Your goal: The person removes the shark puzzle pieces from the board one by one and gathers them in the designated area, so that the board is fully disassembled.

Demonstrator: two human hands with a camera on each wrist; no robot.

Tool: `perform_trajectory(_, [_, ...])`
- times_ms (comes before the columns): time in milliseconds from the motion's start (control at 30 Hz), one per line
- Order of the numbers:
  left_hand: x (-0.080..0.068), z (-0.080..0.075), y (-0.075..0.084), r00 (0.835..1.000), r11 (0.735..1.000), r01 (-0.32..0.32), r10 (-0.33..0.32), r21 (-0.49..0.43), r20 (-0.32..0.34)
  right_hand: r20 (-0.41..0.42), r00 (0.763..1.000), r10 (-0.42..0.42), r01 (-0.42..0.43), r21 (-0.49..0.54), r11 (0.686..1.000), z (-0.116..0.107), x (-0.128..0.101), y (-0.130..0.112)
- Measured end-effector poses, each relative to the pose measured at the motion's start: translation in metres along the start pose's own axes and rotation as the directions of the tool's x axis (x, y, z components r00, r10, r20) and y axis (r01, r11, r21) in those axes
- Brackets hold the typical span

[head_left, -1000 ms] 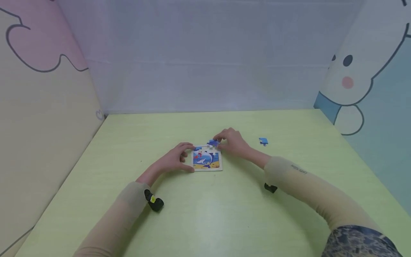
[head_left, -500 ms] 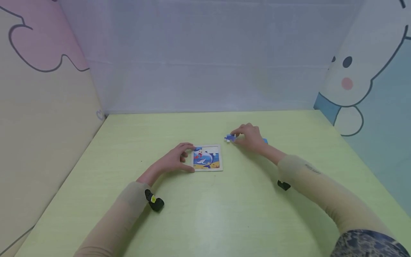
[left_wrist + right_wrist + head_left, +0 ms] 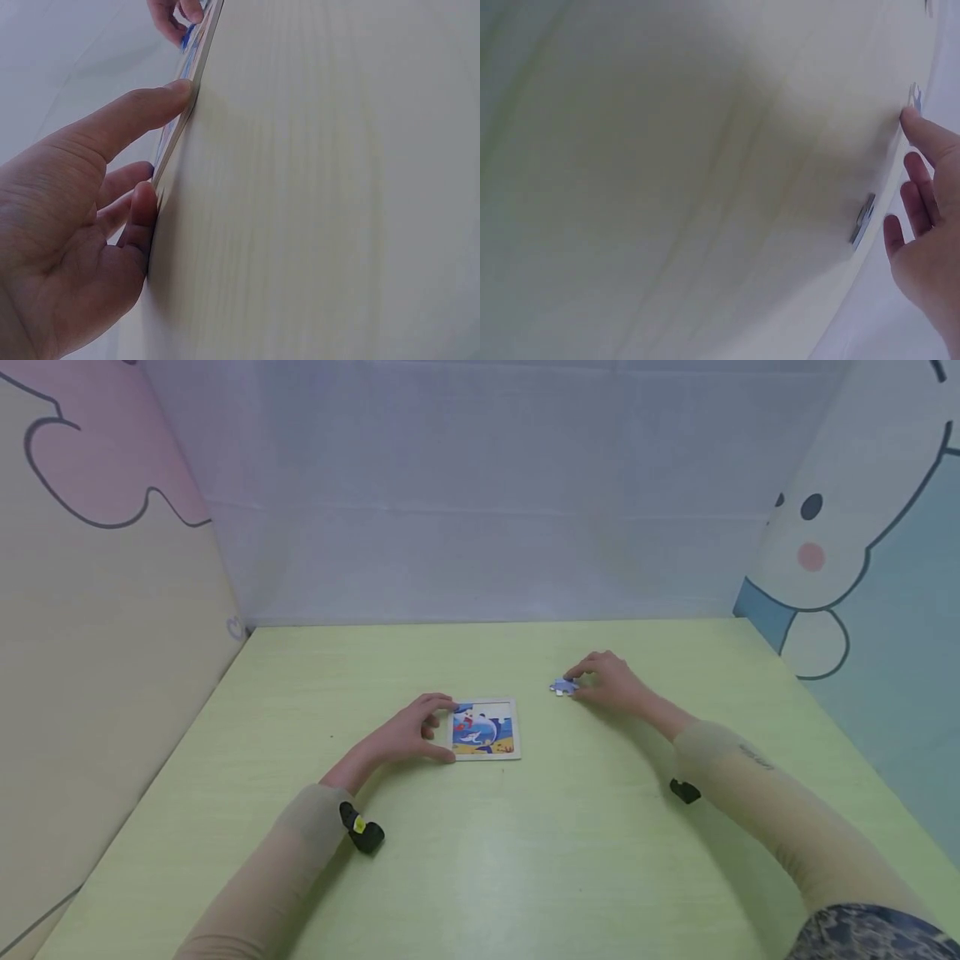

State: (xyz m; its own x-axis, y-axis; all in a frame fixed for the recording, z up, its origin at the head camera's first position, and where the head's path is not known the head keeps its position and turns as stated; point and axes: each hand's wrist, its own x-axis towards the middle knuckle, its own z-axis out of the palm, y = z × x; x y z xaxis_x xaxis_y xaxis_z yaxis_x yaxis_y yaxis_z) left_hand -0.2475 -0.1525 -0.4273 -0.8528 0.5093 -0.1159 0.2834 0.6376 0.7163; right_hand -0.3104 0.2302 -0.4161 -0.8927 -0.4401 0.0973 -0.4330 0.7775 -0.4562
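A small square jigsaw puzzle in a pale frame [image 3: 483, 756] lies mid-table, with a white dolphin on blue and a bare strip at its upper right. My left hand [image 3: 405, 729] grips its left side, thumb at the near corner and fingers at the far one. Right of the puzzle, my right hand [image 3: 611, 683] pinches a bluish-purple jigsaw piece [image 3: 562, 687] between thumb and fingers, close over the table. In the right wrist view a second jigsaw piece [image 3: 862, 221] lies on the table below the curled fingers; the hand hides it in the head view.
The pale green table [image 3: 480, 860] runs back to a plain whitish cloth wall [image 3: 480, 493]. Printed panels rise on both sides, with a white cartoon figure [image 3: 817, 527] on the right one. Each wrist carries a small black camera [image 3: 362, 831].
My right hand has moved right, away from the puzzle's top edge, carrying the jigsaw piece. The second piece has become hidden behind it in the head view. My left hand stays put.
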Motion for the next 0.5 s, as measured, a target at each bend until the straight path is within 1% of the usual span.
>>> perform_trajectory(133, [-0.001, -0.001, 0.002, 1.000, 1.000, 0.002, -0.002, 0.002, -0.002, 0.062, 0.998, 0.020, -0.026, 0.099, 0.995, -0.006, -0.002, 0.009])
perform_trajectory(200, [-0.001, -0.001, 0.002, 1.000, 1.000, -0.001, 0.001, 0.003, -0.003, 0.088, 0.995, 0.038, -0.048, 0.122, 0.991, -0.009, -0.004, 0.013])
perform_trajectory(333, [-0.001, -0.001, 0.002, 1.000, 1.000, -0.003, 0.003, 0.003, -0.003, 0.117, 0.992, 0.055, -0.071, 0.138, 0.988, -0.015, -0.006, 0.016])
perform_trajectory(500, [-0.001, -0.001, 0.003, 1.000, 1.000, 0.004, -0.004, 0.001, -0.002, 0.124, 0.991, 0.057, -0.073, 0.132, 0.988, -0.020, -0.008, 0.016])
